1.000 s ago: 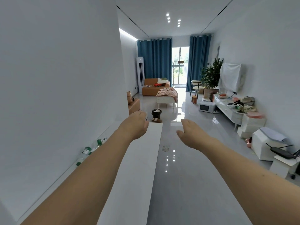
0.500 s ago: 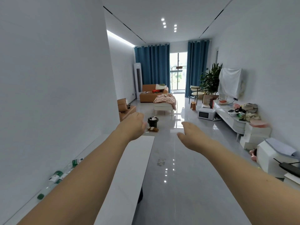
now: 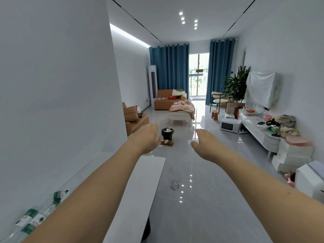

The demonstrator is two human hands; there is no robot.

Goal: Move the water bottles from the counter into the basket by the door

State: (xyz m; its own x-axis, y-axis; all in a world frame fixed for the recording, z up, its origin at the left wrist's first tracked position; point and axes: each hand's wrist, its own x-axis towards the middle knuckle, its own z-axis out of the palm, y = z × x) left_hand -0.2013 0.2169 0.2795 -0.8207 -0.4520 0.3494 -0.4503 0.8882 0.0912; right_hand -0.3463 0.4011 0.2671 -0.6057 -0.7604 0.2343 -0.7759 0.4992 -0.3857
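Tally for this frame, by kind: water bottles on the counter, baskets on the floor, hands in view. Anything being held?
3 clear plastic water bottles with green-and-white labels, partly hidden behind the left arm
1 black round basket on the floor
2 hands: left hand and right hand, both holding nothing
Total: 6

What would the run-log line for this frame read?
left hand: open, empty | right hand: open, empty | water bottles: on counter, untouched | basket: not identified
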